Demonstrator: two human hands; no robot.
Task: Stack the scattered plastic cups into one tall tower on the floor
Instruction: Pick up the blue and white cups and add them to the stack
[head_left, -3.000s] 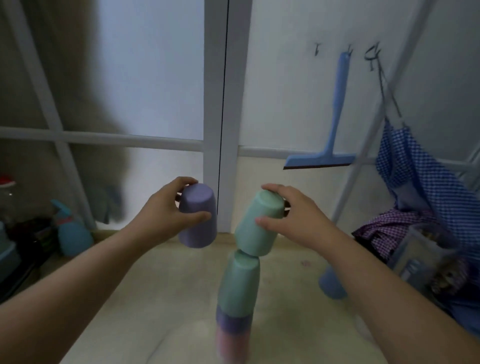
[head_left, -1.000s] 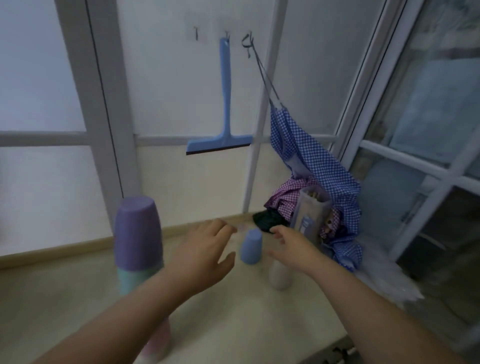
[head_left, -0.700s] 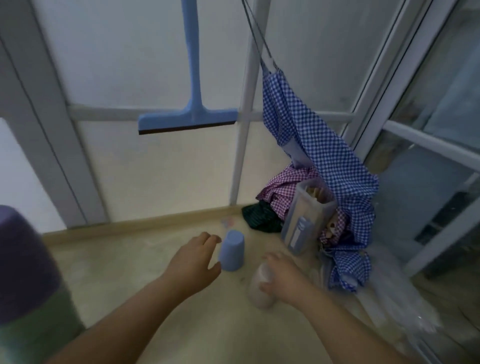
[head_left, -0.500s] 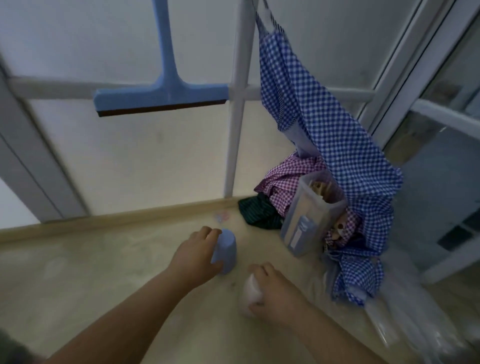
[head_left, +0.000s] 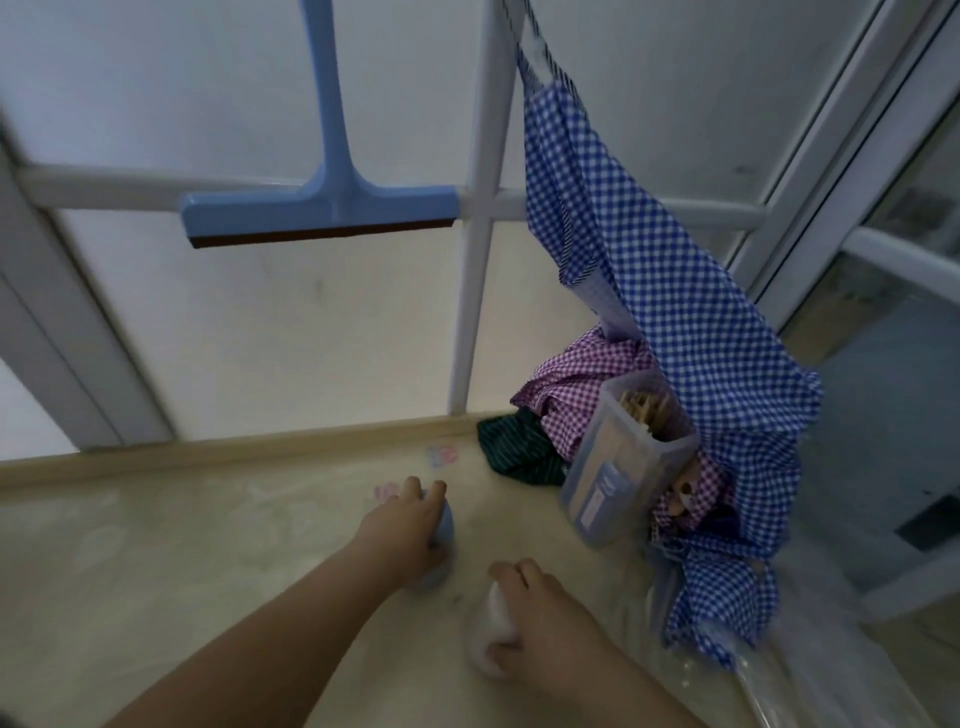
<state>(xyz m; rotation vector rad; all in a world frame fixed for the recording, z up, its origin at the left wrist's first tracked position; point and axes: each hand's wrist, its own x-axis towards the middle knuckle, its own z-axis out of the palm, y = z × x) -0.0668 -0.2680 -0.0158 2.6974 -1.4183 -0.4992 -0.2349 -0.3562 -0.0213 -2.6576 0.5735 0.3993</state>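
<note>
On the floor, hands gripping blue cup, white cup

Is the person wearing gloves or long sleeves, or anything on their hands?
No. Both the left hand and the right hand are bare, with no gloves and no rings that show. Both forearms are bare as far as the picture reaches, so no sleeve shows. No watch or bracelet shows on either wrist. The picture is a little blurry, so tiny things could be missed.

Dim, soft daylight; motion blur; edges bowed.
</note>
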